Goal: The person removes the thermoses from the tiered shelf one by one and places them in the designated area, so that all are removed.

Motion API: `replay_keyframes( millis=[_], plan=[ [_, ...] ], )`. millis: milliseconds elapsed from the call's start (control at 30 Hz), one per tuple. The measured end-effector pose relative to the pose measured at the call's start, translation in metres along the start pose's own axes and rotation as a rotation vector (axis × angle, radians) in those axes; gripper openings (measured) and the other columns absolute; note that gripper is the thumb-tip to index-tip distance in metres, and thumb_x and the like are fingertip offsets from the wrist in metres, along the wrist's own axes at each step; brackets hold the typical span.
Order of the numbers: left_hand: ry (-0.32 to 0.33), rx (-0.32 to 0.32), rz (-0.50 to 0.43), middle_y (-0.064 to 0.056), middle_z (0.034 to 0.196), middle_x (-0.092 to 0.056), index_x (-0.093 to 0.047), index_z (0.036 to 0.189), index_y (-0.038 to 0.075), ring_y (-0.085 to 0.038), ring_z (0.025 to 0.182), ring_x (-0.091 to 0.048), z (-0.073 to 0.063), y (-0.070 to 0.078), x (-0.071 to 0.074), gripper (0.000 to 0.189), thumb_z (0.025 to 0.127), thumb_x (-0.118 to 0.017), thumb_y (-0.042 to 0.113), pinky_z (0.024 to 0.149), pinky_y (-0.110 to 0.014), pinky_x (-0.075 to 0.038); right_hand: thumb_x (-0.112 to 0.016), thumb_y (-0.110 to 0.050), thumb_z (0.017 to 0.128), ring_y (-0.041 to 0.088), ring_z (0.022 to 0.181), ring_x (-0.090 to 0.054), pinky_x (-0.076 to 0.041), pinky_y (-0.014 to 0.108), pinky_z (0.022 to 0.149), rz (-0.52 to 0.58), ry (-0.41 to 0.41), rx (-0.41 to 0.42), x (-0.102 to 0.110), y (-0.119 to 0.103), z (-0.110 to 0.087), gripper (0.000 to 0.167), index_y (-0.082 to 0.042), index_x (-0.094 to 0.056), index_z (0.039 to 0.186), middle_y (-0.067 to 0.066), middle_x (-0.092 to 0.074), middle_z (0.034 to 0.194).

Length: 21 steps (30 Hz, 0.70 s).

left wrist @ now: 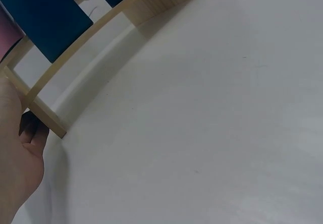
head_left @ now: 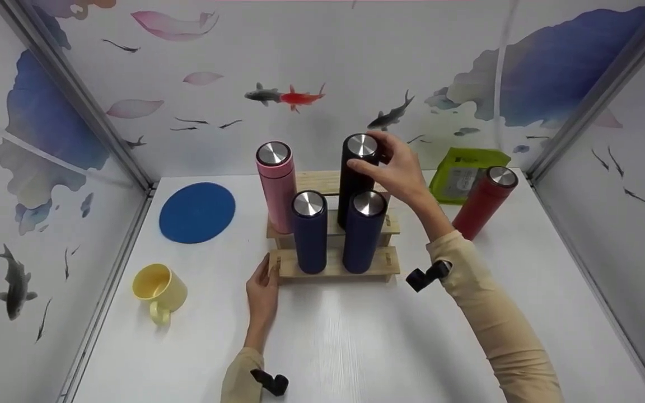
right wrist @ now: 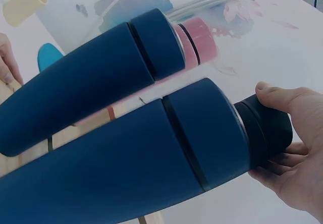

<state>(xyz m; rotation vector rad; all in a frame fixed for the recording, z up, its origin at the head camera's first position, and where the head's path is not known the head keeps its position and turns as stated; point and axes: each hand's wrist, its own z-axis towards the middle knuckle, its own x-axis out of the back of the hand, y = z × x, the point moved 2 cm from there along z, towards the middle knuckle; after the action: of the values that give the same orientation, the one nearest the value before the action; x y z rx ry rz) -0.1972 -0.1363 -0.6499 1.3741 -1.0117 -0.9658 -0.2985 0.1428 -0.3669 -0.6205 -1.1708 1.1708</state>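
Observation:
A tiered wooden rack (head_left: pixel 336 267) stands mid-table. My right hand (head_left: pixel 395 168) grips the upper part of a black thermos bottle (head_left: pixel 350 184), thumb in front and fingers behind, and the bottle stands at the rack's middle tier. In the right wrist view that hand (right wrist: pixel 298 133) curls around the black cap end. To its left a pink thermos (head_left: pixel 277 190) stands on the same tier. Two blue thermoses (head_left: pixel 310 235) stand upright on the front tier. My left hand (head_left: pixel 262 291) holds the rack's front left end, thumb against the wood, also seen in the left wrist view (left wrist: pixel 20 148).
A red thermos (head_left: pixel 482 204) stands at the right, before a green pouch (head_left: pixel 462 173). On the left lie a blue round mat (head_left: pixel 197 212) and a yellow mug (head_left: pixel 160 288). Printed wall panels (head_left: pixel 322 67) enclose the white table (head_left: pixel 345 347) at back and sides.

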Motion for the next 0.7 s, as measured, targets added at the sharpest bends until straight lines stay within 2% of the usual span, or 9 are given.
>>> replay_keyframes(
  millis=[167, 367, 700],
  plan=[
    [0.014, -0.017, 0.001, -0.015, 0.157, -0.046, -0.048, 0.150, 0.007, -0.027, 0.145, -0.045, 0.000, 0.000, 0.001, 0.052, 0.104, -0.061, 0.024, 0.111, -0.029, -0.047, -0.084, -0.018, 0.085, 0.025, 0.112, -0.065, -0.055, 0.024, 0.095, -0.006, 0.002, 0.004, 0.014, 0.001, -0.002, 0.066, -0.002, -0.054, 0.142, 0.016, -0.066, 0.127],
    [0.029, -0.025, 0.029, -0.016, 0.155, -0.048, -0.049, 0.149, 0.005, -0.028, 0.144, -0.047, 0.000, -0.001, 0.000, 0.049, 0.104, -0.060, 0.020, 0.111, -0.031, -0.048, -0.083, -0.016, 0.085, 0.024, 0.116, -0.065, -0.055, 0.025, 0.099, -0.049, 0.031, -0.022, 0.031, 0.006, -0.006, 0.066, -0.001, -0.053, 0.142, 0.016, -0.066, 0.129],
    [0.021, -0.016, 0.021, -0.017, 0.156, -0.046, -0.047, 0.150, 0.004, -0.030, 0.145, -0.045, -0.001, -0.002, -0.001, 0.048, 0.105, -0.057, 0.015, 0.113, -0.029, -0.046, -0.083, -0.020, 0.085, 0.019, 0.112, -0.065, -0.053, 0.014, 0.094, -0.075, 0.088, -0.051, 0.062, 0.012, -0.017, 0.064, 0.001, -0.056, 0.139, 0.016, -0.067, 0.126]
  ],
)
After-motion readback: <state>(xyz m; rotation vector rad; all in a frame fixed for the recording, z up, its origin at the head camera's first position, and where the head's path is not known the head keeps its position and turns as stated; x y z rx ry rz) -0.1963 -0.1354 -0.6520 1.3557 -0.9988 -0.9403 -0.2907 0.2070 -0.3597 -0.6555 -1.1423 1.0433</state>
